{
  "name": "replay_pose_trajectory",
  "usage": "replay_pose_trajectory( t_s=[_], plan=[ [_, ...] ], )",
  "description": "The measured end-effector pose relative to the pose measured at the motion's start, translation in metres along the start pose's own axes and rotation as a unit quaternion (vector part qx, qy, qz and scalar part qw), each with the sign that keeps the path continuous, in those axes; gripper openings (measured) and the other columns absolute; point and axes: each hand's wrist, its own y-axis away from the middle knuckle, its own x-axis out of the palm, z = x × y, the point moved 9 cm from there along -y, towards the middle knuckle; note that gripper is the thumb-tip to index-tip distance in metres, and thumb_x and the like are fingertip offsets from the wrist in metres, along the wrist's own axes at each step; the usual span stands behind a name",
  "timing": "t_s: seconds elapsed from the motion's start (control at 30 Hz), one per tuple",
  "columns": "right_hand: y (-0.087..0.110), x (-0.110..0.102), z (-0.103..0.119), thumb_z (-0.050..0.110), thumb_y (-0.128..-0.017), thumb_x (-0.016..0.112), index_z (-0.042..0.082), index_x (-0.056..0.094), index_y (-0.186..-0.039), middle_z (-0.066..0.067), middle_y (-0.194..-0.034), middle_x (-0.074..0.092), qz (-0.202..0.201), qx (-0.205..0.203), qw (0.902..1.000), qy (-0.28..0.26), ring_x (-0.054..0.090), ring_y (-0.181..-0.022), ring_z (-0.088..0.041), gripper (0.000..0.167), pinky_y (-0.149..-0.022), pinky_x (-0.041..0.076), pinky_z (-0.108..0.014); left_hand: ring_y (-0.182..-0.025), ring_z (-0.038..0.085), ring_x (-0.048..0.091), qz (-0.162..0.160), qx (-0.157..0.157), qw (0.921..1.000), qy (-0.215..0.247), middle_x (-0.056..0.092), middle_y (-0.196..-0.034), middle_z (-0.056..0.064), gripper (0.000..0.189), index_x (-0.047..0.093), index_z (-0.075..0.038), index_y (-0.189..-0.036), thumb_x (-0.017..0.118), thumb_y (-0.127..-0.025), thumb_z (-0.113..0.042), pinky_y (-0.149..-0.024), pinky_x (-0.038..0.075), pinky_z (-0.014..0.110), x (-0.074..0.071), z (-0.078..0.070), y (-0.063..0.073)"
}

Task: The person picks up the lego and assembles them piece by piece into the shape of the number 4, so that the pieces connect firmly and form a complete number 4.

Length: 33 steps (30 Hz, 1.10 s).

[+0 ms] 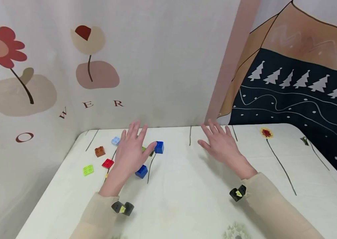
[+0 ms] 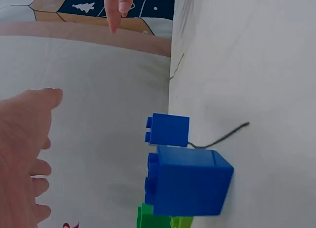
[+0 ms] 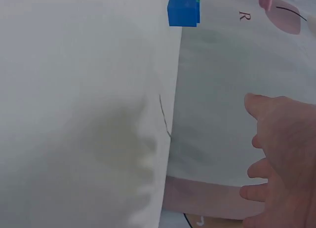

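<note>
My left hand (image 1: 131,151) hovers over the group of toy building bricks with its fingers spread and nothing held. Close around it lie a dark blue brick (image 1: 159,147) beyond the thumb and another blue brick (image 1: 141,171) beside the wrist. Green bricks (image 2: 154,217) are partly hidden behind the hand in the head view. To its left are a light blue brick (image 1: 115,141), a brown brick (image 1: 99,151), a red brick (image 1: 107,163) and a lime green brick (image 1: 88,170). My right hand (image 1: 223,146) is held above the table's right half, fingers spread, holding nothing.
A white cloth printed with flowers covers the table (image 1: 180,196). Behind it hangs a pale curtain (image 1: 162,66) with flower shapes and letters. At the right, a dark panel (image 1: 291,93) shows white trees. Each wrist wears a small black device (image 1: 238,193).
</note>
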Motion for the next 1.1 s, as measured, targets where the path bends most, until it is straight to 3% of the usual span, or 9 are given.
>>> replay_pose_trajectory(
  t_s=[0.17,0.27,0.4,0.6,0.7,0.8,0.9,1.1],
  plan=[
    [0.000,0.008,0.007,0.044,-0.105,0.056,0.007,0.033,-0.160,-0.025,-0.163,0.028,0.001,-0.001,0.9994,-0.034,0.031,-0.148,-0.044,0.070,-0.117,0.022,-0.067,-0.154,0.040,0.016,-0.019,-0.027,0.9976,0.061,0.025,-0.164,0.024,0.078,0.034,-0.002,-0.159,0.064,-0.101,-0.044,-0.122,0.016,0.059,-0.010,0.016,0.014],
    [-0.002,0.014,0.014,0.043,-0.105,0.056,0.006,0.033,-0.160,-0.026,-0.163,0.027,0.003,-0.006,0.9978,-0.065,0.032,-0.147,-0.044,0.071,-0.117,0.022,-0.067,-0.153,0.041,0.018,-0.024,-0.051,0.9936,0.098,0.024,-0.165,0.022,0.078,0.032,-0.004,-0.160,0.064,-0.101,-0.044,-0.119,0.024,0.061,-0.013,0.028,0.024],
    [-0.007,0.022,0.025,0.042,-0.104,0.057,0.005,0.033,-0.160,-0.025,-0.162,0.029,0.003,-0.007,0.9949,-0.101,0.036,-0.145,-0.044,0.071,-0.117,0.027,-0.061,-0.150,0.044,0.024,-0.007,-0.079,0.9871,0.139,0.023,-0.167,0.020,0.081,0.027,-0.007,-0.162,0.062,-0.101,-0.047,-0.112,0.032,0.066,-0.010,0.037,0.035],
    [-0.016,0.037,0.036,0.044,-0.102,0.062,0.007,0.031,-0.161,-0.020,-0.163,0.031,0.021,0.035,0.9838,-0.174,0.039,-0.143,-0.042,0.076,-0.111,0.039,-0.057,-0.150,0.043,0.025,0.026,-0.106,0.9756,0.191,0.025,-0.165,0.021,0.088,0.021,-0.008,-0.164,0.062,-0.099,-0.053,-0.113,0.031,0.065,0.001,0.045,0.049],
    [-0.019,0.047,0.042,0.044,-0.100,0.066,0.009,0.032,-0.161,-0.018,-0.160,0.039,0.031,0.055,0.9689,-0.239,0.043,-0.141,-0.039,0.078,-0.110,0.041,-0.057,-0.143,0.045,0.038,0.036,-0.121,0.9634,0.236,0.033,-0.161,0.023,0.086,0.024,-0.008,-0.163,0.065,-0.099,-0.049,-0.109,0.039,0.063,0.006,0.049,0.057],
    [-0.022,0.056,0.047,0.041,-0.097,0.071,0.011,0.035,-0.160,-0.016,-0.156,0.045,0.036,0.064,0.9500,-0.303,0.044,-0.141,-0.037,0.079,-0.112,0.039,-0.055,-0.133,0.043,0.050,0.044,-0.140,0.9458,0.290,0.042,-0.155,0.022,0.083,0.029,-0.006,-0.160,0.069,-0.098,-0.044,-0.101,0.050,0.057,0.013,0.052,0.063],
    [-0.028,0.064,0.054,0.034,-0.096,0.075,0.010,0.037,-0.159,-0.016,-0.154,0.048,0.044,0.054,0.9261,-0.371,0.046,-0.139,-0.037,0.078,-0.113,0.039,-0.054,-0.128,0.037,0.054,0.049,-0.162,0.9302,0.325,0.048,-0.149,0.019,0.076,0.037,-0.004,-0.156,0.072,-0.097,-0.038,-0.097,0.055,0.050,0.021,0.054,0.067],
    [-0.041,0.079,0.073,0.020,-0.093,0.079,0.002,0.042,-0.154,-0.019,-0.148,0.054,0.057,0.013,0.8781,-0.475,0.053,-0.133,-0.035,0.074,-0.110,0.044,-0.048,-0.120,0.034,0.059,0.061,-0.209,0.9069,0.361,0.056,-0.139,0.019,0.066,0.046,-0.003,-0.148,0.077,-0.095,-0.025,-0.092,0.057,0.043,0.038,0.054,0.082]
  ],
)
